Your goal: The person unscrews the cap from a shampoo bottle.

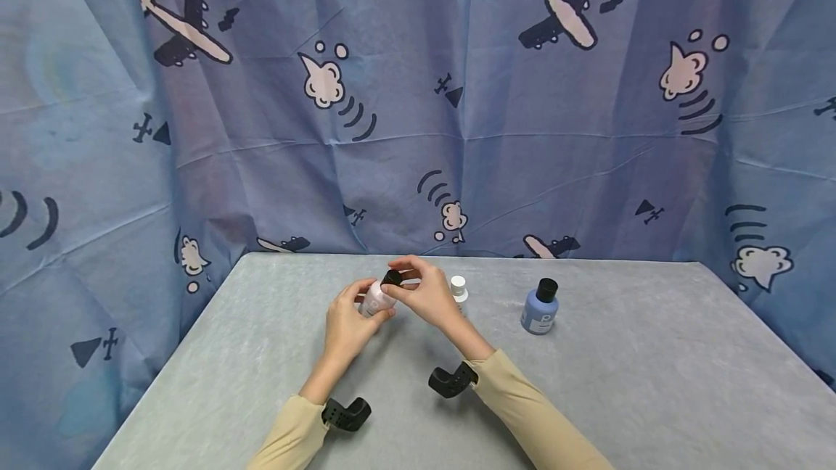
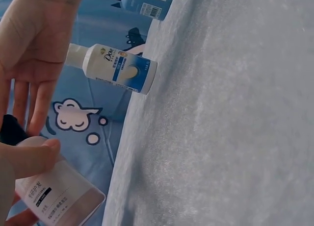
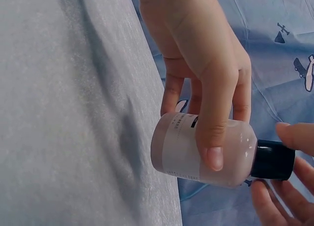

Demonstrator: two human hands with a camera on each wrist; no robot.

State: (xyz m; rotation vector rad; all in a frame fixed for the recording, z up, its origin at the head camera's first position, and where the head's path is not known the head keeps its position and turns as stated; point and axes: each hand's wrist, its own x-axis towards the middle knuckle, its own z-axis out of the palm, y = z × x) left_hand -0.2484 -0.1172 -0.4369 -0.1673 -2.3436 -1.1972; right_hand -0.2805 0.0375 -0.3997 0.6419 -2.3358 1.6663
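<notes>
My left hand [image 1: 347, 321] grips a small pale pink bottle [image 3: 211, 150] round its body, thumb across the label. The bottle is held tilted, its black cap [image 3: 274, 160] toward my right hand [image 1: 427, 292]. Thumb and fingers of that right hand pinch the cap from both sides, as the right wrist view shows. Just beyond the right hand stands a white bottle [image 2: 120, 67] with a blue and white label and a white cap, partly covered by the hand in the head view.
A blue bottle [image 1: 539, 310] with a black cap stands upright on the grey table [image 1: 620, 383], right of both hands. Behind the table's far edge hangs a blue curtain [image 1: 392, 165] printed with airplanes. Each wrist wears a black band.
</notes>
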